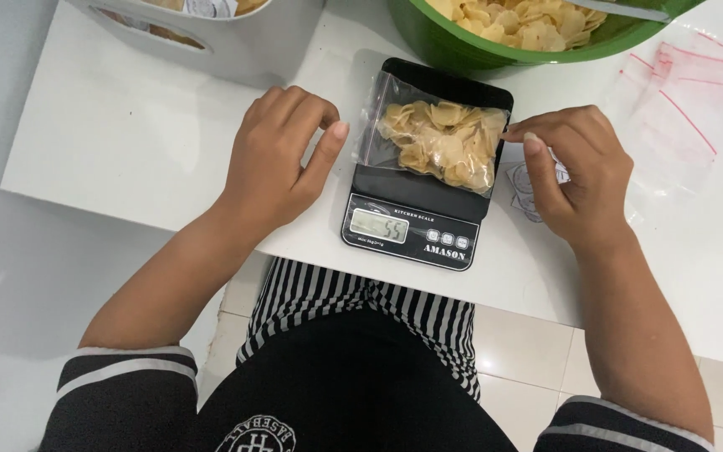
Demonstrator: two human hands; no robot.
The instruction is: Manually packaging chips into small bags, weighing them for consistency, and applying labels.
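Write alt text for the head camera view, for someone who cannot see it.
A clear bag of pale yellow chips lies on a black kitchen scale on a white table, the person's left hand resting beside it and right hand touching the bag's edge. A green bowl of chips and empty clear bags sit behind.

A home snack-packing spot: a low white bench (119,142) over a tiled floor (520,343), with a digital kitchen scale (416,226), a green bowl of chips (470,46) and spare zip bags (679,100).
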